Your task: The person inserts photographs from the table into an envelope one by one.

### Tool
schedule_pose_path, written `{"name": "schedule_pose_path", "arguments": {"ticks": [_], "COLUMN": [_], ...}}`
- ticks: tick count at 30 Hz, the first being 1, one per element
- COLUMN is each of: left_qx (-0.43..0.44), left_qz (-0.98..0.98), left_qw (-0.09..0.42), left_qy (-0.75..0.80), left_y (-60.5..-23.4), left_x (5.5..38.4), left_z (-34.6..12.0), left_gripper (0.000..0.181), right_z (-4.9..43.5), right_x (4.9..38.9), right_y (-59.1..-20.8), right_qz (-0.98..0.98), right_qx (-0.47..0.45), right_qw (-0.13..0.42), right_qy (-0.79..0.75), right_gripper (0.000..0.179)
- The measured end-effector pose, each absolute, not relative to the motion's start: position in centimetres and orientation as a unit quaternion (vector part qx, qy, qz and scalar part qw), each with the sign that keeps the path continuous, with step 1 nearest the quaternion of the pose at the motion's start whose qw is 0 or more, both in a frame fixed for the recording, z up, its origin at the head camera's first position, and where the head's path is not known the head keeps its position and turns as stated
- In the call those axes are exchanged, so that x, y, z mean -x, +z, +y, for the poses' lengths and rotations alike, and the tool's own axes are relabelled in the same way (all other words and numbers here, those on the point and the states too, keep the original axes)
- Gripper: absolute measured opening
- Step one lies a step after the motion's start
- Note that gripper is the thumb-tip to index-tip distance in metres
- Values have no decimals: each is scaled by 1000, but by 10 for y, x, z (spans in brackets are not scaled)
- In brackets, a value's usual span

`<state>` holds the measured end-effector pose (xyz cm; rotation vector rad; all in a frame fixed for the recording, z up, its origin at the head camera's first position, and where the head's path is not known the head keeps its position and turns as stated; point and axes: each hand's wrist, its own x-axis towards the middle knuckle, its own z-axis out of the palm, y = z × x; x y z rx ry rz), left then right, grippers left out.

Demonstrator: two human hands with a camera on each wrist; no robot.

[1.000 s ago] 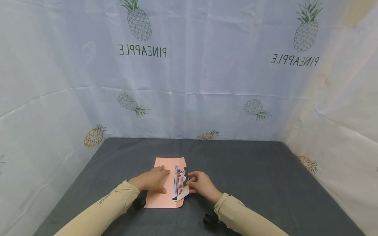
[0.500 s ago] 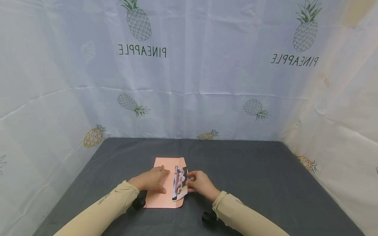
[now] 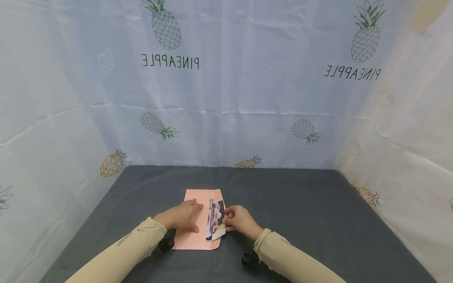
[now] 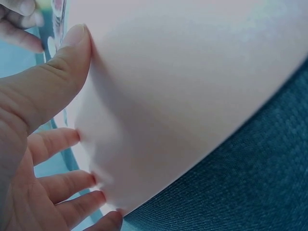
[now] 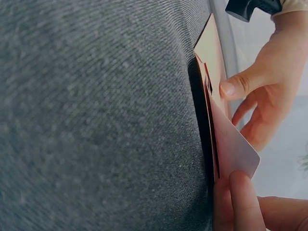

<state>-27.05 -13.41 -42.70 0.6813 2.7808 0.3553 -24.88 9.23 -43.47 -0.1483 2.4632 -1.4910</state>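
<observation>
A pink envelope (image 3: 192, 236) lies flat on the dark cloth in the head view. Across its right part is a glossy photo card (image 3: 216, 226) with a printed picture; a narrow strip shows along its left edge, and I cannot tell whether that is a second card. My left hand (image 3: 182, 216) rests on the envelope's left half, fingers spread and straight. My right hand (image 3: 242, 222) pinches the card's right edge between thumb and fingers. Seen in the right wrist view, the card's pale back (image 5: 233, 144) is tilted up off the envelope's edge. How far it reaches inside is hidden.
A dark cloth (image 3: 290, 212) covers the table. White curtains (image 3: 226, 82) with pineapple prints stand behind it and at both sides. Black wrist-worn devices (image 3: 250, 260) sit under both forearms.
My right hand has shifted very slightly left, still pinching the card's edge. My left hand and the envelope have stayed in place.
</observation>
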Motion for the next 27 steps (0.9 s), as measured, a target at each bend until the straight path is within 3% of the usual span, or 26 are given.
{"name": "schedule_pose_path", "arguments": {"ticks": [27], "left_qx": [-226], "left_qz": [960], "left_qw": [129], "left_qy": [107], "left_y": [-430], "left_x": [276], "left_z": [-135], "left_gripper": [80], "right_z": [80], "right_x": [256], "right_y": [-435], "right_qz": [857], "right_qx": [43], "right_qw": [146], "right_qy": [-493], "right_gripper": [33]}}
